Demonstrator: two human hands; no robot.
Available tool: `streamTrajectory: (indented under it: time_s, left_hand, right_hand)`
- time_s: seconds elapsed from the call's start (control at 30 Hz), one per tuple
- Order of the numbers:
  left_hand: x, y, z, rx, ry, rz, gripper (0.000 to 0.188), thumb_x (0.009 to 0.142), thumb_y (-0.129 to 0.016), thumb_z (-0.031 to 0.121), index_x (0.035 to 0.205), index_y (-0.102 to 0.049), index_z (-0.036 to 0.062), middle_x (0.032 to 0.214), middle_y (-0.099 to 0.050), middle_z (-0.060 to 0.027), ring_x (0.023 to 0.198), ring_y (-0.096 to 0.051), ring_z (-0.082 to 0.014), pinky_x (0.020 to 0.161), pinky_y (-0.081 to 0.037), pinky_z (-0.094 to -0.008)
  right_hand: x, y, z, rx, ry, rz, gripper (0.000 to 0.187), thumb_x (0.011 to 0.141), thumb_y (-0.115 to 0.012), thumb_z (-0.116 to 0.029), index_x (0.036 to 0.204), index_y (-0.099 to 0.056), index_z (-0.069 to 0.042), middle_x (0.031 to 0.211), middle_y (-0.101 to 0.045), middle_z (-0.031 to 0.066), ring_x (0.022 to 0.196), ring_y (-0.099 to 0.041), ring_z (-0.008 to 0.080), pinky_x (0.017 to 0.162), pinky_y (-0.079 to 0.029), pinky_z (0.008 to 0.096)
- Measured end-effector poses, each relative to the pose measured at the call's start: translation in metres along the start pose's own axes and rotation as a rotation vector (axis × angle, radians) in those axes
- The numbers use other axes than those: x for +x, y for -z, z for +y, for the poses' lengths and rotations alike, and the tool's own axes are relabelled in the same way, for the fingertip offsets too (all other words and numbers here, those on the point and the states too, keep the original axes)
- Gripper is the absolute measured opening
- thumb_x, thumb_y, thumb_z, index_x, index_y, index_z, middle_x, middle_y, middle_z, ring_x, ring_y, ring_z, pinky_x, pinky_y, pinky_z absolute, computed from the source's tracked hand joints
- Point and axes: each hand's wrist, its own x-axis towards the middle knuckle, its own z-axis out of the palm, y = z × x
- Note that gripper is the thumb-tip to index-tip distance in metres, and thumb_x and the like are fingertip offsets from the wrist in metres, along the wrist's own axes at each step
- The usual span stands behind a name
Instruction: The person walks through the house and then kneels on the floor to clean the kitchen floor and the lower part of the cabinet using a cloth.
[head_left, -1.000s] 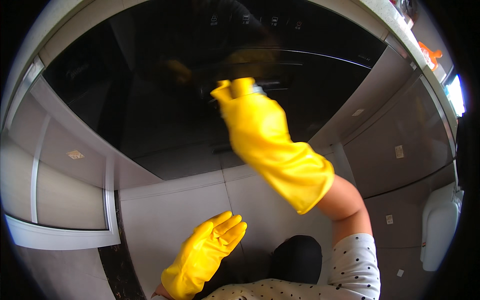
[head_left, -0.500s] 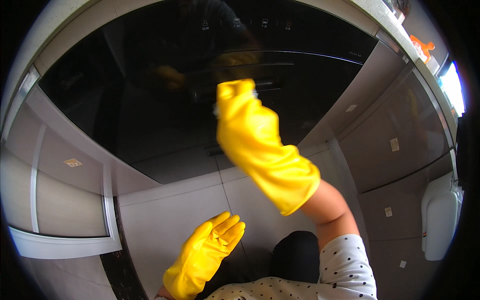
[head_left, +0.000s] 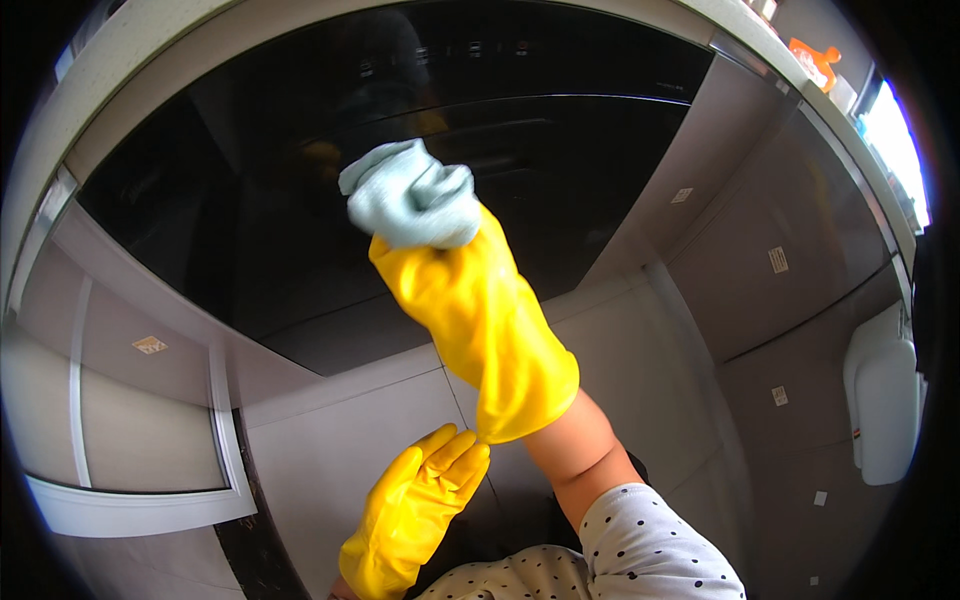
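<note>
A crumpled pale grey-green cloth [head_left: 415,197] is in my right hand [head_left: 445,278], which wears a long yellow rubber glove. The fingers are mostly hidden behind the bunched cloth. Hand and cloth are in front of the glossy black panel of a built-in appliance [head_left: 290,250]; whether the cloth touches the panel I cannot tell. My left hand [head_left: 415,500], in a matching yellow glove, is low near my body, palm up with its fingers stretched out and nothing in it.
A pale countertop [head_left: 130,60] curves above the appliance. Grey-brown cabinets [head_left: 790,230] stand on the right, with a white bin-like container [head_left: 882,410] hanging there. On the left a white-framed cabinet door [head_left: 150,510] sticks out over the tiled floor [head_left: 320,450]. An orange object [head_left: 815,65] is on the counter.
My right hand has moved left and turned, so the cloth, mostly hidden before, now shows clearly. The left hand has barely moved. The view has shifted slightly.
</note>
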Motion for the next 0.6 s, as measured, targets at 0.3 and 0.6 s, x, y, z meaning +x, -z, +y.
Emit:
streamTrajectory:
  time_s: [0.3, 0.6]
  left_hand:
    - [0.000, 0.007, -0.003, -0.032, -0.036, -0.046, 0.042, 0.105, -0.045, 0.027, 0.135, -0.058, 0.0006, 0.136, -0.061, -0.0177, 0.131, -0.054, -0.0362, 0.120, -0.030, -0.0493]
    - [0.005, 0.005, 0.002, -0.044, -0.038, 0.094, 0.039, 0.105, -0.047, 0.027, 0.129, -0.061, -0.0002, 0.129, -0.065, -0.0195, 0.126, -0.058, -0.0393, 0.117, -0.034, -0.0527]
  right_hand:
    - [0.048, 0.096, 0.012, 1.664, -0.752, 0.118, 0.015, 0.096, -0.062, -0.018, 0.096, -0.068, -0.004, 0.088, -0.069, 0.0038, 0.067, -0.065, 0.0117, 0.064, -0.054, 0.0221]
    - [0.034, 0.043, -0.019, -1.047, 0.869, -0.099, 0.048, 0.089, -0.060, 0.005, 0.135, -0.057, -0.007, 0.117, -0.066, 0.0132, 0.093, -0.069, 0.0291, 0.083, -0.056, 0.0349]
